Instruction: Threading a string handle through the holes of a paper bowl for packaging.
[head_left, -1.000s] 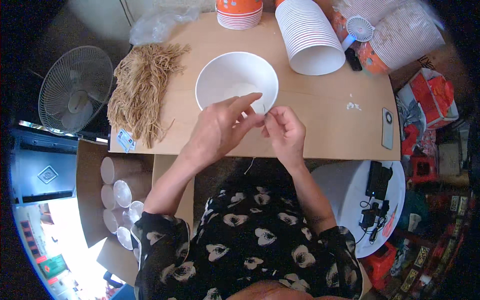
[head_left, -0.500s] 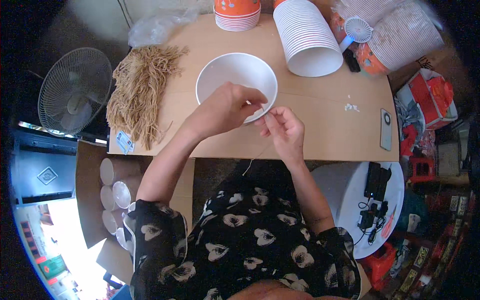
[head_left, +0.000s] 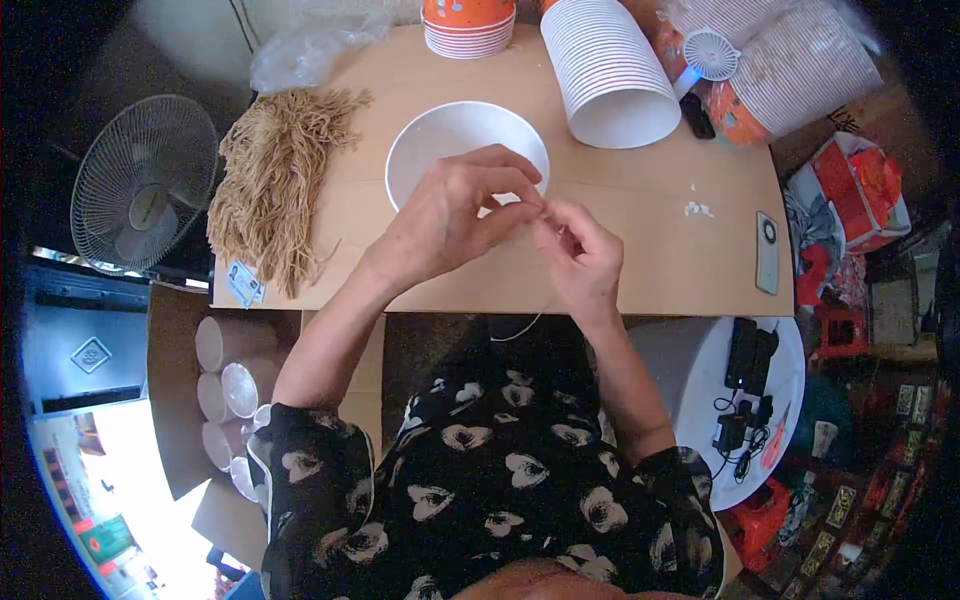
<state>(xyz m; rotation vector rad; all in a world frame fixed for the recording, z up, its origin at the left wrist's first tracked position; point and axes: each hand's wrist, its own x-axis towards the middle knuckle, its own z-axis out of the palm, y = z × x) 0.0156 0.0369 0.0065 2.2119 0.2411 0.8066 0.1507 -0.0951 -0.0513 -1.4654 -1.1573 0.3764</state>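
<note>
A white round paper tub (head_left: 425, 140) stands mouth up on the table, its near side hidden behind my hands. My left hand (head_left: 455, 212) is over the tub's near rim, thumb and fingertips pinched. Its fingertips meet those of my right hand (head_left: 582, 255), which is also closed, just right of the rim. A thin tan cord (head_left: 530, 325) hangs below my right hand past the table's front edge; the part between the fingertips is too small to see clearly. To the left lies a large bundle of tan cords (head_left: 270, 185).
Nested white tubs (head_left: 615, 75) lie at the back right, beside wrapped tubs (head_left: 800, 70) and a small handheld fan (head_left: 711, 55). A phone (head_left: 766, 252) rests near the right edge. A large fan (head_left: 145, 185) stands left; a box (head_left: 170, 400) of tubs is below.
Both hands have come up slightly from the rim, and their fingertips have drawn together. The hanging cord has risen and now curves more. The whole view has shifted a little.
</note>
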